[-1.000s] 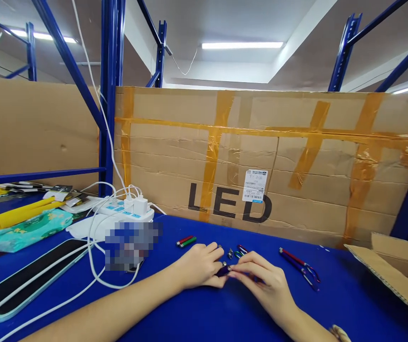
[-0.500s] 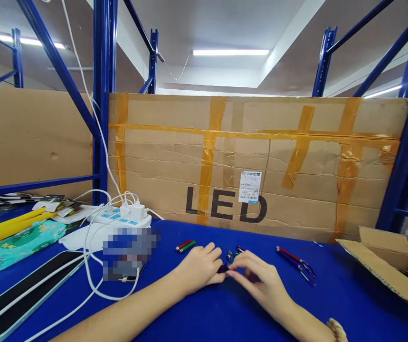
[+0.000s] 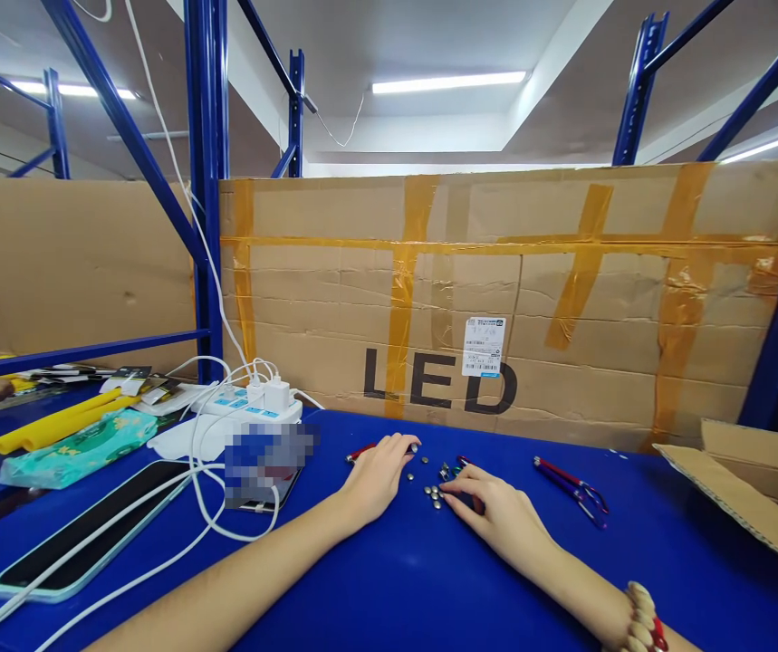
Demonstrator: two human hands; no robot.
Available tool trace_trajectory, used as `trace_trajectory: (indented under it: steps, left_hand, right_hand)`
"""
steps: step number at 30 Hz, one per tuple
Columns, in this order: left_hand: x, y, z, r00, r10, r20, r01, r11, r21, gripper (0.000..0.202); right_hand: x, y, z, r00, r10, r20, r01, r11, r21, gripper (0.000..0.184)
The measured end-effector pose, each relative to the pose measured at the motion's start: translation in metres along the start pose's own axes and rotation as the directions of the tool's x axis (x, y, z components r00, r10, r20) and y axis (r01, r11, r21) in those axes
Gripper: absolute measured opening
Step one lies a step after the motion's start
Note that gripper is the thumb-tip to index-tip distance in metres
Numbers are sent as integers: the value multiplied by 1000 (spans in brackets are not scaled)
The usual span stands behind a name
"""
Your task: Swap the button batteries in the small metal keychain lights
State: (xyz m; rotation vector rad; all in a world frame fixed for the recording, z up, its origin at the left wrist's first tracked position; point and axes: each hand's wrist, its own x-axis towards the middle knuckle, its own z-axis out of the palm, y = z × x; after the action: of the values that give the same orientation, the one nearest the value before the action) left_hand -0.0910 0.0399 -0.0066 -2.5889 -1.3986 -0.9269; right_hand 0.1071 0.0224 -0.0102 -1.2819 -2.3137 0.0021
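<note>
My left hand (image 3: 379,475) lies on the blue table (image 3: 389,580), fingers stretched over a red stick-like thing (image 3: 361,450); a small silver tip shows at its fingertips. My right hand (image 3: 497,509) rests just right of it, fingers bent and pinched together, tips touching the table beside several small silver button cells (image 3: 433,494) scattered between the hands. What the right fingers hold is hidden. A few small metal clips (image 3: 446,471) lie just beyond the cells.
Red and purple sticks with a clip (image 3: 571,489) lie to the right, an open carton (image 3: 748,489) beyond them. On the left are a phone (image 3: 90,534), white cables (image 3: 205,507), a power strip (image 3: 253,409), a tissue pack (image 3: 76,448) and yellow tubes (image 3: 55,421). A taped "LED" cardboard box (image 3: 531,299) walls the back.
Both hands held one small dark tube between them; now they are apart, several button cells lie on the table, and my left hand has moved onto the red stick.
</note>
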Motion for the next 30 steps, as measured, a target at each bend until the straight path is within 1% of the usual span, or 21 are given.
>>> trace_trajectory:
  steps: [2,5,9,12,16,21,26,30]
  left_hand:
    - [0,0,1,999,41,-13,-42,999,-11,21]
    - [0,1,2,998,61,-25,-61,998,-5,17]
    - [0,5,1,990,141,18,-142,988,64,15]
    - [-1,7,0,980,196,29,-198,974,110,14]
    - [-2,7,-1,970,238,37,-241,961,137,14]
    - [-2,8,-1,969,244,43,-248,956,155,15]
    - [-2,7,-1,970,238,44,-242,956,163,15]
    - [-2,8,-3,969,238,59,-245,952,184,14]
  right_hand:
    - [0,0,-1,1000,20,10,-20,1000,-3,25]
    - [0,-1,-1,998,58,12,-58,998,-8,26]
    - [0,-3,0,994,106,0,-106,994,-32,27]
    - [1,-2,1,995,95,-3,-95,995,-20,26]
    - [1,1,2,998,63,0,-63,998,7,27]
    - [0,1,1,999,55,1,-55,998,13,28]
    - [-1,-1,0,1000,22,21,-22,1000,16,28]
    - [-1,-2,0,999,30,13,-30,999,29,25]
